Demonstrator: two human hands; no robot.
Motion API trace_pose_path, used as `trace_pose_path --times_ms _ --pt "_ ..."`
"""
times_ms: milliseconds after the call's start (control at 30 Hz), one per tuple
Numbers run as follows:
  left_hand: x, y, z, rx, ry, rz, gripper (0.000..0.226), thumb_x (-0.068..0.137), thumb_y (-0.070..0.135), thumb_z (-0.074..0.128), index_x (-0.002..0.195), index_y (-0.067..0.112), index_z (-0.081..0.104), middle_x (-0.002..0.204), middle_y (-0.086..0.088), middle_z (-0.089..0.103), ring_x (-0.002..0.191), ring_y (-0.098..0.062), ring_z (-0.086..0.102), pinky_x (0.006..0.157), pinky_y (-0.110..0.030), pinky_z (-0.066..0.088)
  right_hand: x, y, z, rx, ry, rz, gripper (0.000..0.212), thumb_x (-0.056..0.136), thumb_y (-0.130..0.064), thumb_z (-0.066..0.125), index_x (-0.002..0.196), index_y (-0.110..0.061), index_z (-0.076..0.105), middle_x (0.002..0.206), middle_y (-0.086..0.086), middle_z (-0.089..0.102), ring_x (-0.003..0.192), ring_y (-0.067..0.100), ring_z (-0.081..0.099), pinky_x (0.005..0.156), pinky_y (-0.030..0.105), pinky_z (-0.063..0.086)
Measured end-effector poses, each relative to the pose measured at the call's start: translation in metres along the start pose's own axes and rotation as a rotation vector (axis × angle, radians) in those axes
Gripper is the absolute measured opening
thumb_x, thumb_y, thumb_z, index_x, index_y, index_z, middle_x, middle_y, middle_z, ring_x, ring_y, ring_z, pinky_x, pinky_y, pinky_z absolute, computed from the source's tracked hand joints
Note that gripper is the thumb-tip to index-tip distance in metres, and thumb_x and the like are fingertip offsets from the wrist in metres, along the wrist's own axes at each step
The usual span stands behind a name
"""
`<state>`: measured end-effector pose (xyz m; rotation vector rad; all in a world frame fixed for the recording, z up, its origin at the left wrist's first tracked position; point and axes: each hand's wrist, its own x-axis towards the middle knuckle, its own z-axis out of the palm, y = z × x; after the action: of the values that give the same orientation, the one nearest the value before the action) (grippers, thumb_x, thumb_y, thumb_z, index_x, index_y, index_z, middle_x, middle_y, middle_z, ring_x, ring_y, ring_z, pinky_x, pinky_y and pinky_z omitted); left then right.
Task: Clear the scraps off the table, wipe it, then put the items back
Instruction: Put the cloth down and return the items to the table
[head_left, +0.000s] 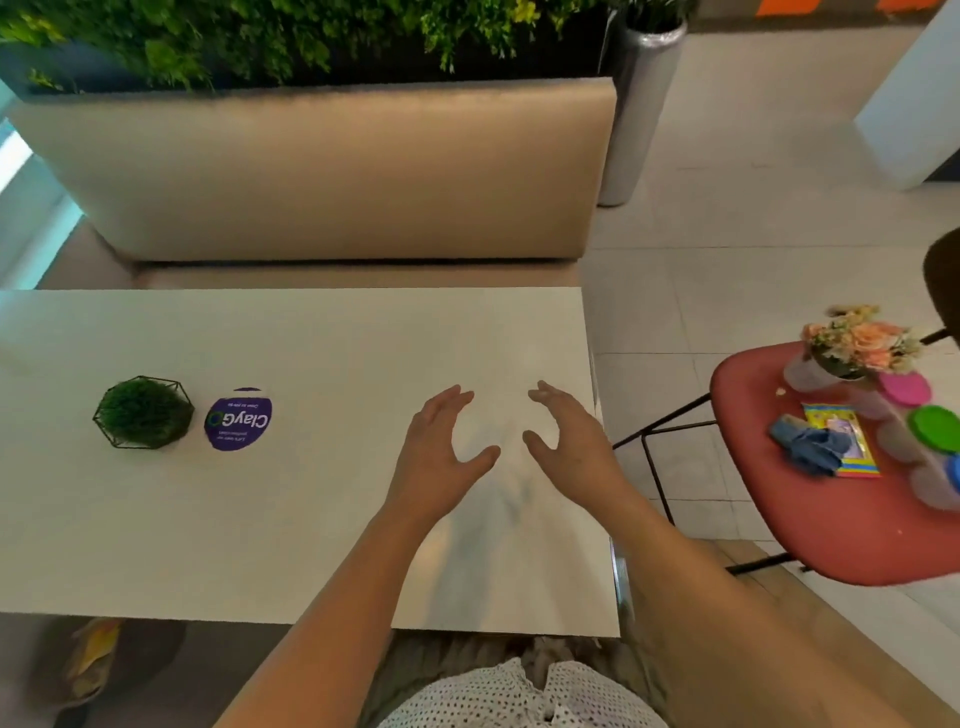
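Far left on table (208, 519): green plant (144, 413) in wire pot, purple ClayGo disc (238, 419) just beside it, both well apart from your hands. Your left hand (439, 452) and right hand (569, 441) over table's right end: palms facing, fingers spread, holding nothing. Right: red chair (810, 530) carries blue cloth (810, 447), flowers (857, 340), lidded tubs (934, 423). Blue-lidded tub cut off by frame edge.

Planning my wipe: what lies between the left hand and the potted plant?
Head view: only the purple ClayGo disc, beside the potted plant; otherwise bare table to the left hand.
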<state>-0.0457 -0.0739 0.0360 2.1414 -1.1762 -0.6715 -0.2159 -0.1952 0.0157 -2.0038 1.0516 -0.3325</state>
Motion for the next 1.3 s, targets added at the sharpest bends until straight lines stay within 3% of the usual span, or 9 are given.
trace_pose_path --times_ms 100,267,400,567,733,867,1000,1167,1300 --pt "0.004 0.013 0.011 0.009 -0.050 0.056 0.075 0.088 0.050 0.075 0.153 0.036 0.041 0.162 0.020 0.031 0.146 -0.005 0.032 0.109 -0.020 0.026 -0.009 0.014 -0.013 0.033 0.064 0.037 0.051 0.098 -0.020 0.065 0.146 -0.024 0.049 0.158 -0.013 0.038 0.135 -0.007 0.034 0.098 -0.004 0.019" --pt "0.015 0.030 0.023 0.032 -0.127 0.132 0.076 0.087 0.052 0.075 0.153 0.038 0.040 0.163 0.018 0.030 0.147 -0.007 0.031 0.111 -0.021 0.023 -0.027 0.028 -0.027 0.051 0.190 0.094 0.049 0.098 -0.020 0.066 0.144 -0.025 0.050 0.155 -0.013 0.042 0.137 -0.003 0.037 0.113 0.022 0.031" --pt "0.019 0.040 0.034 0.042 -0.203 0.204 0.077 0.088 0.052 0.075 0.154 0.038 0.039 0.163 0.019 0.029 0.148 -0.007 0.030 0.110 -0.020 0.022 -0.042 0.034 -0.039 0.054 0.272 0.148 0.047 0.097 -0.017 0.066 0.141 -0.023 0.052 0.150 -0.012 0.046 0.130 -0.005 0.037 0.113 0.023 0.032" --pt "0.021 0.057 0.046 0.034 -0.294 0.317 0.077 0.088 0.049 0.075 0.155 0.036 0.039 0.164 0.016 0.030 0.147 -0.009 0.032 0.112 -0.022 0.024 -0.065 0.047 -0.049 0.038 0.423 0.271 0.050 0.096 -0.017 0.068 0.143 -0.021 0.052 0.157 -0.006 0.043 0.143 0.010 0.039 0.114 0.023 0.029" --pt "0.020 0.083 0.066 0.005 -0.369 0.403 0.077 0.088 0.050 0.076 0.154 0.036 0.039 0.162 0.013 0.035 0.146 -0.010 0.035 0.112 -0.025 0.031 -0.098 0.064 -0.067 0.037 0.592 0.304 0.049 0.092 -0.011 0.071 0.139 -0.017 0.057 0.150 -0.002 0.051 0.140 0.012 0.045 0.113 0.019 0.028" --pt "0.022 0.106 0.086 -0.032 -0.422 0.441 0.078 0.087 0.048 0.078 0.154 0.035 0.041 0.159 0.012 0.039 0.145 -0.010 0.038 0.116 -0.032 0.038 -0.122 0.086 -0.089 0.049 0.701 0.358 0.049 0.089 -0.009 0.073 0.136 -0.015 0.060 0.144 -0.003 0.056 0.135 0.012 0.050 0.115 0.028 0.036" --pt "0.028 0.131 0.112 -0.050 -0.464 0.447 0.080 0.085 0.047 0.080 0.154 0.036 0.040 0.159 0.014 0.037 0.143 -0.007 0.038 0.112 -0.026 0.036 -0.136 0.111 -0.116 0.065 0.794 0.409 0.049 0.088 -0.005 0.074 0.135 -0.011 0.061 0.135 -0.008 0.056 0.128 0.011 0.052 0.106 0.007 0.031" --pt "0.045 0.171 0.154 -0.062 -0.457 0.439 0.079 0.086 0.043 0.080 0.154 0.032 0.041 0.155 0.012 0.040 0.133 0.005 0.034 0.110 -0.020 0.028 -0.136 0.154 -0.161 0.086 0.794 0.523 0.052 0.089 -0.013 0.072 0.139 -0.019 0.058 0.137 -0.005 0.059 0.125 0.011 0.054 0.108 0.034 0.044" --pt "0.065 0.206 0.198 -0.088 -0.465 0.374 0.080 0.084 0.043 0.082 0.153 0.034 0.042 0.148 0.016 0.042 0.131 0.002 0.041 0.111 -0.023 0.036 -0.121 0.199 -0.203 0.126 0.774 0.576 0.055 0.088 -0.012 0.072 0.140 -0.020 0.055 0.136 -0.002 0.059 0.125 0.017 0.056 0.105 0.036 0.046"
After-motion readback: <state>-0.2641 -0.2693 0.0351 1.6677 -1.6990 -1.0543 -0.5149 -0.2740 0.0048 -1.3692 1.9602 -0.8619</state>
